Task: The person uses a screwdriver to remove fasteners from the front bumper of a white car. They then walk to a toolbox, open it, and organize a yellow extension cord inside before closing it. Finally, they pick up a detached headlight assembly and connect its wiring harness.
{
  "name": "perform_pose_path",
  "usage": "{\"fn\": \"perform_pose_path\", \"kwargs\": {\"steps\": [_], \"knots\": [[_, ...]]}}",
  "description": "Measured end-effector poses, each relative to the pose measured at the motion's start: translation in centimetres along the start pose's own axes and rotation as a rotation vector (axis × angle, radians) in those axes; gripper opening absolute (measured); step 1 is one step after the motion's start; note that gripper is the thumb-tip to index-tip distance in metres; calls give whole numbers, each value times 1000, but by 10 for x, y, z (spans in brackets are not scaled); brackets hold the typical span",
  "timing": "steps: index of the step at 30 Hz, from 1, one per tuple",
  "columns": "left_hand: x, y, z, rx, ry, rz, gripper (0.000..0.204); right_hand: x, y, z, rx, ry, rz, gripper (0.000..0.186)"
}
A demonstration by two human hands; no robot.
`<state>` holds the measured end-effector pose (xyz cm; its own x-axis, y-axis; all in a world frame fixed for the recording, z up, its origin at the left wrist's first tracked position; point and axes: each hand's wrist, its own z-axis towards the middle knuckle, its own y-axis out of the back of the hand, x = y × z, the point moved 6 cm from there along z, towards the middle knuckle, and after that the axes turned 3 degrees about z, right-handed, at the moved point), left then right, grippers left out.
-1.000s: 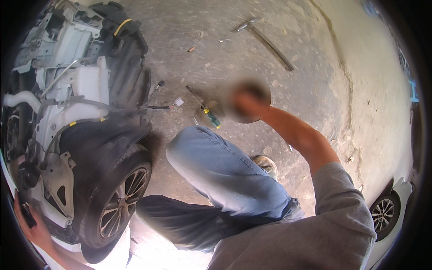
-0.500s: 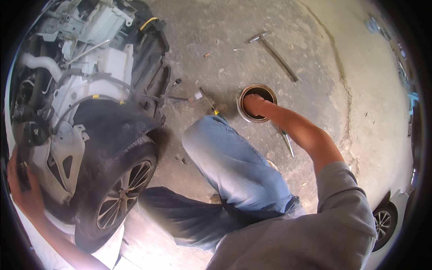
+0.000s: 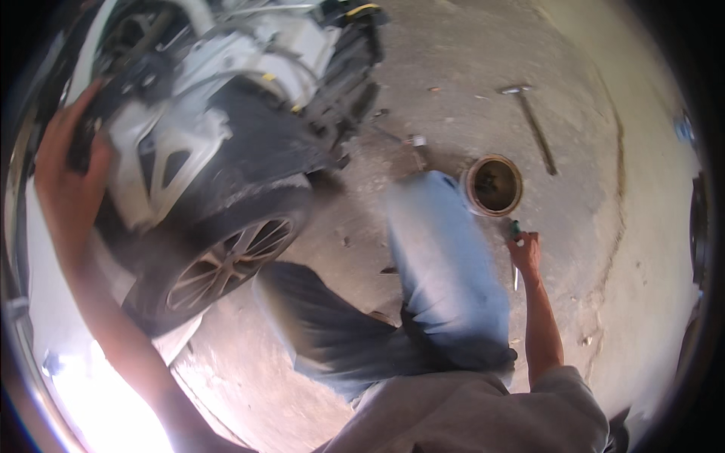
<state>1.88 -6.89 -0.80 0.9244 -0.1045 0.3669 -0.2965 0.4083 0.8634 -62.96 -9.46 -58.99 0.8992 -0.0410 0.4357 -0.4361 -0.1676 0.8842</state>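
Observation:
The fingers of my left hand point(image 3: 72, 162) are spread and stretched up against a black part point(image 3: 143, 75) at the exposed front corner of the car. Beside that hand is a pale metal bracket point(image 3: 189, 162), above the front wheel point(image 3: 226, 264). Low over the floor, my right hand point(image 3: 526, 253) is closed round a screwdriver point(image 3: 515, 226). Its green handle end shows past the fingers, and its thin metal shaft points back toward me. A round, rusty-rimmed can point(image 3: 474, 198) stands just beyond that hand, with dark contents I cannot make out.
A hammer point(image 3: 536, 128) lies on the concrete floor past the can. My bent knee in blue jeans point(image 3: 445, 234) is between the wheel and the can. A cable connector point(image 3: 418, 141) hangs out from the car's front. Small bits of debris dot the floor.
My right hand has come out of the can and closed on the screwdriver on the near side. My view has shifted left, and my left hand stays at the car's corner.

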Motion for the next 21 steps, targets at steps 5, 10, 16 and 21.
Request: {"fn": "perform_pose_path", "kwargs": {"steps": [5,10,16,21], "knots": [[-18,26,8,-55,18,68,50,-17,-75,2,275,-111,-158,20],[-40,28,3,-219,129,52,55,-38,-99,6,248,-55,-109,13],[-47,29,-4,-304,61,-43,51,-15,-28,5,130,194,13,12],[-79,53,1,-402,149,14,47,76,101,25,-77,384,124,16]]}}
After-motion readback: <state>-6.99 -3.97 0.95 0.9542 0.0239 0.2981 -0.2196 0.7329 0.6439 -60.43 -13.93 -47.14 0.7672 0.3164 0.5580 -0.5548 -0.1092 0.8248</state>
